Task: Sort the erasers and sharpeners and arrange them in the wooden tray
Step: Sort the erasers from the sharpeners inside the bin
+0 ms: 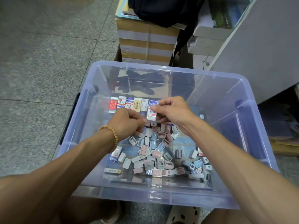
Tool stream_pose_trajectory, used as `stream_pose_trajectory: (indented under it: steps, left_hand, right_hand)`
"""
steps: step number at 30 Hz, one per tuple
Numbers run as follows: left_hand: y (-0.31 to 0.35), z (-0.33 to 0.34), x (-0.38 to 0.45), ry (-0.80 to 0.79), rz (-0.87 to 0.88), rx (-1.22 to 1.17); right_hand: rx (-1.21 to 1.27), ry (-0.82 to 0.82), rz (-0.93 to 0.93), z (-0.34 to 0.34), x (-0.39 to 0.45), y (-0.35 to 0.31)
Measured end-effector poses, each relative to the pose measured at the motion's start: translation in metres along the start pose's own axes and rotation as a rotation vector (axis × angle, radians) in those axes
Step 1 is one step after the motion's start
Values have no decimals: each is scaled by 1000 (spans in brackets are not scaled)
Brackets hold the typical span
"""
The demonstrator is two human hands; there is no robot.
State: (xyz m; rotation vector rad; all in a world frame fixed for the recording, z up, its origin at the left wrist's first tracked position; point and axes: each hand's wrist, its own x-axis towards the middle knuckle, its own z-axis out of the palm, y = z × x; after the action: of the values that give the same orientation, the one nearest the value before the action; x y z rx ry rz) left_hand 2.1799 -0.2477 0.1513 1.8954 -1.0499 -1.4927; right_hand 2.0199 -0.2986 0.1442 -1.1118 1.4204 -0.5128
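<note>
Six erasers (133, 105) stand rowed; right hand (171, 110) pinches a seventh.

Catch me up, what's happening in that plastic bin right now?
A person is sorting stationery inside a clear plastic bin. The right hand pinches a wrapped eraser at the end of a row of erasers standing along the far side. The left hand, fingers curled, is beside it; whether it holds anything is unclear. A loose pile of sharpeners remains unsorted nearer the person.

Left hand (127, 121)'s fingertips hidden.
</note>
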Motion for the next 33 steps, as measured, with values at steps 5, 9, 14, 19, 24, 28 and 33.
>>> stream_pose_trajectory:
  steps: [5,9,14,19,24,28,33]
  left_hand:
    - [-9,-35,-44,62,-9,203]
    - [-16,-35,-64,52,-19,236]
    - [-19,-37,-57,99,-13,240]
    - [-22,-36,-55,97,-7,261]
    - [-20,-34,-55,68,1,275]
    - [-20,-35,-56,58,15,263]
    - [-17,-32,-54,-6,23,259]
  right_hand:
    - [-56,-3,-39,46,32,-22]
    - [-123,7,-82,98,57,-21]
    - [-187,83,-157,117,66,-20]
    - [-566,39,-485,103,47,-12]
    - [-852,-22,-655,108,51,-14]
    - [-852,-28,-667,104,47,-17]
    - [-757,-65,-614,68,25,-22]
